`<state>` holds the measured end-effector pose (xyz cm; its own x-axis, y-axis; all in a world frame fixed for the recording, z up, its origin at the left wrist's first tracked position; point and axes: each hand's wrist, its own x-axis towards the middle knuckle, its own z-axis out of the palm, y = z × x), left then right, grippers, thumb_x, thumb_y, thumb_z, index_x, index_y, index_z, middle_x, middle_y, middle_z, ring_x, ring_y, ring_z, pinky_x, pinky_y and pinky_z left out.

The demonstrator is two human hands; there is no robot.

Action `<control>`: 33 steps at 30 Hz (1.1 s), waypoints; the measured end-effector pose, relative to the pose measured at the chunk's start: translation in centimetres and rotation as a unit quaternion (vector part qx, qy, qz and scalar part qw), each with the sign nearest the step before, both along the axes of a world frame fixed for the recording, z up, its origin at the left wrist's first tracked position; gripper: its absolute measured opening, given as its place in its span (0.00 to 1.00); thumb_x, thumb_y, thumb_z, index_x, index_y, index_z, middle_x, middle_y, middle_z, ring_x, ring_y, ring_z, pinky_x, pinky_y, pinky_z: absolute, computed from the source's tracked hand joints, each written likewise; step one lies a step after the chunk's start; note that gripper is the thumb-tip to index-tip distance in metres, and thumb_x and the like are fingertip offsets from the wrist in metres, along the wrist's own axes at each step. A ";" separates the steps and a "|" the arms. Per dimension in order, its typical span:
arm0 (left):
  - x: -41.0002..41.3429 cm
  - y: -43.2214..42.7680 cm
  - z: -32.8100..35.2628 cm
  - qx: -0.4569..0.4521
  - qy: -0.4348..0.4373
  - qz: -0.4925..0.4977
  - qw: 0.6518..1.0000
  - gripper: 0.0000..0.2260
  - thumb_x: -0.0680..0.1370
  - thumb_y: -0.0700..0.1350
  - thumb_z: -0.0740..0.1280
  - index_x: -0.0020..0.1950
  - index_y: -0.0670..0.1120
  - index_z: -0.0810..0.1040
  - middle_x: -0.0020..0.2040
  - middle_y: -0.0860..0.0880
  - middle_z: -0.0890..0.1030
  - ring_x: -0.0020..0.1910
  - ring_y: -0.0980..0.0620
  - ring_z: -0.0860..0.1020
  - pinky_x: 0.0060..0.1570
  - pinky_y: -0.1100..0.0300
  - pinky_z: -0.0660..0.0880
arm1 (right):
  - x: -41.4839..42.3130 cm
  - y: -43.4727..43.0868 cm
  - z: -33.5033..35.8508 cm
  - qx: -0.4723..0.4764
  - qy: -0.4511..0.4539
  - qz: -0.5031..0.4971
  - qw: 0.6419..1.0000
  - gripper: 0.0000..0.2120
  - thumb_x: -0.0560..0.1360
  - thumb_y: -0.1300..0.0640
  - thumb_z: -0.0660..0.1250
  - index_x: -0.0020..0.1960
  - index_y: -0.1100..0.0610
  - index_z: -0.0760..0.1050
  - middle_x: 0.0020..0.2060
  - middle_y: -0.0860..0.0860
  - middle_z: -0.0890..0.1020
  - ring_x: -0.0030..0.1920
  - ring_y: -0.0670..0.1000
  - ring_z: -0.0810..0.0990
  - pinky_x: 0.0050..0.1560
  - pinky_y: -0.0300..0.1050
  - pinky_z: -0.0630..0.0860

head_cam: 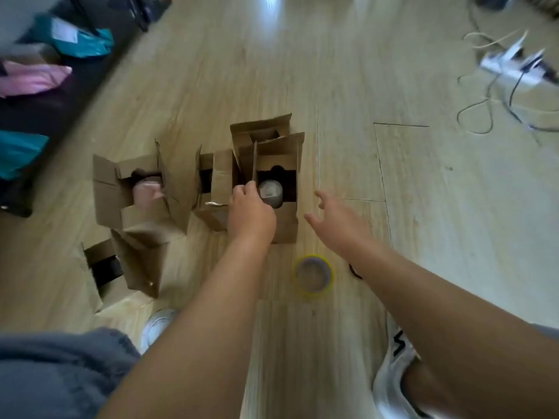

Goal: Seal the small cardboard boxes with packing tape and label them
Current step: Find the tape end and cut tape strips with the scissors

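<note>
- Small brown cardboard box [286, 228], flaps open, stands mid-floor on pale wood planks [438, 213], with a grey jar [270, 192] inside.
- Left hand [251, 213] pinches its upright flap [254, 161] between thumb and fingertips.
- Right hand [338, 219] hovers just beside the box, fingers spread.
- Yellow-edged tape roll [313, 291] lies nearby.

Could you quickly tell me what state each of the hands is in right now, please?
Left hand: pinching a top flap of the open cardboard box.
Right hand: open, fingers spread, holding nothing.
</note>
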<state>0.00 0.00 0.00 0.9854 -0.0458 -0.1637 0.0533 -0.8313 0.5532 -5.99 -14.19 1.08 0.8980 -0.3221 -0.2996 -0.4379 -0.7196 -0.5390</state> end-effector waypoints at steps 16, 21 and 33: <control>1.4 0.5 -5.7 -0.003 0.059 0.043 0.997 0.18 0.84 0.42 0.55 0.74 0.46 0.68 0.66 0.46 0.76 0.61 0.46 0.77 0.58 0.52 0.76 | 4.7 1.5 -6.1 0.107 0.046 -0.093 0.989 0.30 0.82 0.60 0.57 0.81 0.47 0.53 0.66 0.55 0.76 0.51 0.53 0.79 0.46 0.48 0.76; -1.9 1.6 -5.0 0.011 0.062 0.045 0.997 0.21 0.83 0.37 0.55 0.77 0.43 0.63 0.71 0.44 0.71 0.67 0.46 0.72 0.60 0.56 0.70 | 2.8 2.7 -5.6 0.104 0.035 -0.074 0.991 0.27 0.82 0.59 0.58 0.79 0.47 0.58 0.58 0.53 0.79 0.41 0.49 0.78 0.36 0.46 0.76; -7.3 4.1 -5.2 -0.058 0.144 0.080 0.985 0.29 0.83 0.41 0.58 0.81 0.48 0.48 0.79 0.46 0.58 0.71 0.44 0.69 0.61 0.52 0.71 | -1.9 3.1 -4.6 0.201 0.006 -0.069 0.977 0.23 0.84 0.44 0.53 0.77 0.49 0.65 0.72 0.48 0.73 0.70 0.50 0.71 0.63 0.45 0.67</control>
<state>-7.33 4.08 -5.17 0.8947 0.0722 -0.4407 0.3481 -0.7310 0.5869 -7.91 -11.08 -3.55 0.8497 -0.2947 -0.4372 -0.5242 -0.3839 -0.7602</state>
